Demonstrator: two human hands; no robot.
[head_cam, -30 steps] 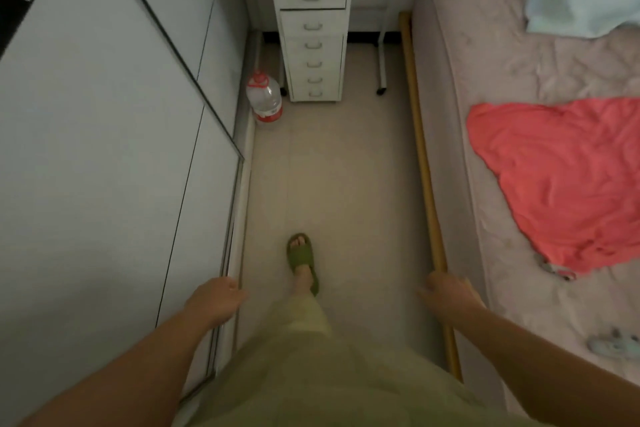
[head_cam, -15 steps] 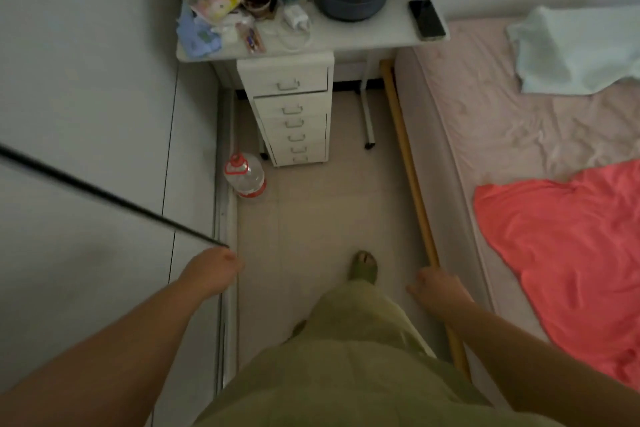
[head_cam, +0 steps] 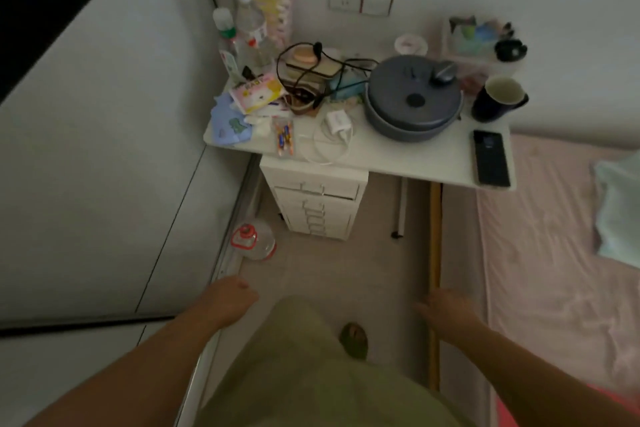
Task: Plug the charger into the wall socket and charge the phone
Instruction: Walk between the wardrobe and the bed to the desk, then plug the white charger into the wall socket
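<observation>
Both hands [head_cam: 232, 302] [head_cam: 446, 308] hang empty, loosely curled, well short of the charger [head_cam: 337, 121].

Room dim, flat ambient light, no lamp or window visible; muted grey-green cast overall. Shadows soft and weak; darkest patch is the black upper corner far beyond the left hand [head_cam: 230, 302]. No glare. Both hands soft with motion blur, the right hand [head_cam: 446, 312] more smeared. Cluttered white rectangular desk top [head_cam: 398, 156] ahead of the hands reads somewhat sharper, still noisy. Wide-angle distortion: pale wardrobe panel [head_cam: 104, 149] outboard of the left hand bows, edges lean.
</observation>
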